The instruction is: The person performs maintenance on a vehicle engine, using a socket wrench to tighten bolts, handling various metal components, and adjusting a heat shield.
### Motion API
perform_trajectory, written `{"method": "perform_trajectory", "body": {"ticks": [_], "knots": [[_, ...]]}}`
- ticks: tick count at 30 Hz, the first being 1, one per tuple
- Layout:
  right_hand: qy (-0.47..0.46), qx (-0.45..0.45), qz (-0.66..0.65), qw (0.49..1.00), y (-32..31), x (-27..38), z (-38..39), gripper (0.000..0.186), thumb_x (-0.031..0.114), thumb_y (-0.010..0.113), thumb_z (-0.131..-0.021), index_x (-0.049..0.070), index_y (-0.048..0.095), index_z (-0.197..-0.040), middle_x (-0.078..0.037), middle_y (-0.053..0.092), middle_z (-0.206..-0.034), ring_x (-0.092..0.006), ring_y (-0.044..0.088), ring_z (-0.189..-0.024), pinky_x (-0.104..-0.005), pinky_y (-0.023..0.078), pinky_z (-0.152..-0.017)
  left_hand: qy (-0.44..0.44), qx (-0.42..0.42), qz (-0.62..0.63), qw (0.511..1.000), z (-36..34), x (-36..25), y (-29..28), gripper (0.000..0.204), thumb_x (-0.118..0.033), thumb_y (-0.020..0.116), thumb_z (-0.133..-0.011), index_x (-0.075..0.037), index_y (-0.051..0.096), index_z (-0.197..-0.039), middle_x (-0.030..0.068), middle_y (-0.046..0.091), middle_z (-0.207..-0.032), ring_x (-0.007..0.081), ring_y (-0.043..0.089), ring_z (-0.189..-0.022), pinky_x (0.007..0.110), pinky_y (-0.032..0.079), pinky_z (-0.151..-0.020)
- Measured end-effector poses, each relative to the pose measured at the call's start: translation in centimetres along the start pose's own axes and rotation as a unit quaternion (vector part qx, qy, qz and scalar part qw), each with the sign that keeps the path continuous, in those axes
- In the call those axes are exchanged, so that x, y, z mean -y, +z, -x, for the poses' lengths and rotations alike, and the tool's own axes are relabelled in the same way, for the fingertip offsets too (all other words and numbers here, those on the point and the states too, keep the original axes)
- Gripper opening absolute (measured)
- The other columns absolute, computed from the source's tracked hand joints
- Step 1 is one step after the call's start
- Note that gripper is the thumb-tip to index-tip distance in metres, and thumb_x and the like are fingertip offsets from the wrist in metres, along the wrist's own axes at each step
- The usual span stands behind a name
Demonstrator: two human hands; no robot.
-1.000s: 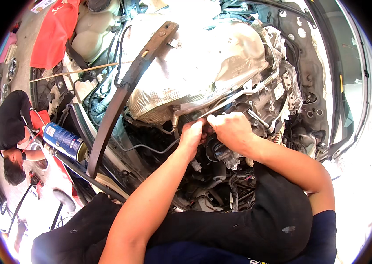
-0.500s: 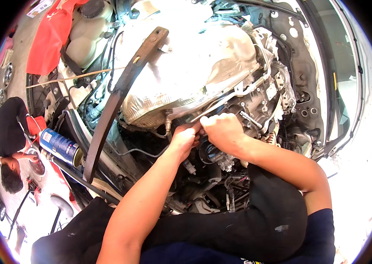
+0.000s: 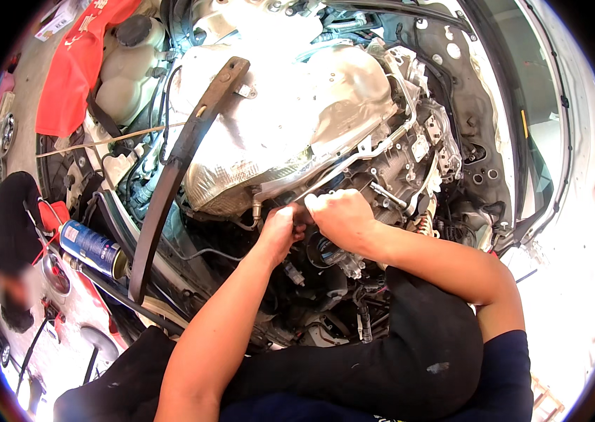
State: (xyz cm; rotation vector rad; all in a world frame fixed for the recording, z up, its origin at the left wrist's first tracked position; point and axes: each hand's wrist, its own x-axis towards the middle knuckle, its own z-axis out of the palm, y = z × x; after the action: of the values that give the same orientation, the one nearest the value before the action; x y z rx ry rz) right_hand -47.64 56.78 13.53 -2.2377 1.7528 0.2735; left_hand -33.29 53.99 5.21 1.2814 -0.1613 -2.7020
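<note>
My left hand [image 3: 282,232] and my right hand [image 3: 340,218] are closed side by side over the front of a car engine [image 3: 399,165], just below a silver metal heat shield [image 3: 227,176]. Their fingers grip something small and thin that I cannot make out, hidden between them. A slim silver pipe [image 3: 340,169] runs just above my knuckles, and a dark round opening [image 3: 322,250] lies under my right hand. A thin grey line [image 3: 209,253] passes to the left of my left hand.
A dark bar [image 3: 171,183] crosses the bay diagonally. At left are a blue spray can [image 3: 86,246], red cover [image 3: 69,77], reservoir [image 3: 122,98] and a bent-over co-worker [image 3: 9,225] in black. My dark-clad leg [image 3: 424,352] rests along the near side; the windscreen [image 3: 536,126] is at right.
The view has shifted, so the engine bay sits lower and further left in the picture. My hands stay closed at about the same place on the engine, moving only slightly.
</note>
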Motion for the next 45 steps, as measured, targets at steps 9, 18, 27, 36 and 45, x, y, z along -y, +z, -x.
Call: {"method": "perform_trajectory", "body": {"ticks": [9,18,27,36,45], "knots": [[0.011,0.025,-0.006,1.0,-0.3,-0.2,0.2,0.007,0.014,0.062,-0.076,0.01,0.059,-0.08,-0.007,0.064,-0.067,-0.0248,0.067,-0.061,-0.0357,0.05,-0.054,-0.005,-0.023,-0.014,1.0,-0.2,0.2,0.1,0.019,-0.02,0.056,-0.085,-0.003,0.063,-0.081,0.0058,0.06,-0.074,0.0102,0.044,-0.061,0.025,0.033,-0.052],[0.004,0.031,-0.025,0.999,-1.0,-0.3,0.1,0.009,0.017,0.062,-0.078,0.01,0.059,-0.082,-0.007,0.065,-0.068,-0.0248,0.066,-0.061,-0.0363,0.05,-0.055,0.0,0.008,-0.019,1.0,-0.1,0.0,-0.1,0.019,-0.02,0.053,-0.084,-0.004,0.062,-0.082,0.0046,0.06,-0.077,0.0102,0.044,-0.063,0.025,0.034,-0.054],[-0.005,0.04,0.005,0.999,-0.6,0.2,-0.4,0.009,0.015,0.062,-0.076,0.007,0.062,-0.079,-0.009,0.067,-0.069,-0.0245,0.068,-0.064,-0.0342,0.054,-0.058,0.007,-0.018,0.001,1.0,0.1,0.4,0.1,0.01,-0.019,0.047,-0.088,-0.012,0.049,-0.082,0.001,0.047,-0.074,0.0131,0.042,-0.062,0.028,0.032,-0.056],[-0.001,0.06,-0.006,0.998,-1.8,-0.1,-0.1,0.007,0.015,0.061,-0.077,0.008,0.061,-0.078,-0.009,0.067,-0.07,-0.0258,0.068,-0.064,-0.0352,0.054,-0.057,0.011,-0.012,-0.005,1.0,-0.1,0.4,0.1,0.013,-0.017,0.048,-0.088,-0.007,0.053,-0.082,0.0042,0.05,-0.074,0.0141,0.042,-0.061,0.03,0.034,-0.055],[-0.01,0.038,0.005,0.999,-0.2,-0.4,-0.2,0.006,0.016,0.062,-0.075,0.011,0.06,-0.078,-0.006,0.066,-0.07,-0.0244,0.066,-0.062,-0.0361,0.05,-0.055,-0.018,-0.009,0.008,1.0,0.4,-0.3,0.5,0.026,-0.015,0.037,-0.091,0.001,0.057,-0.096,0.0144,0.063,-0.089,0.0213,0.057,-0.073,0.031,0.044,-0.064]]}}
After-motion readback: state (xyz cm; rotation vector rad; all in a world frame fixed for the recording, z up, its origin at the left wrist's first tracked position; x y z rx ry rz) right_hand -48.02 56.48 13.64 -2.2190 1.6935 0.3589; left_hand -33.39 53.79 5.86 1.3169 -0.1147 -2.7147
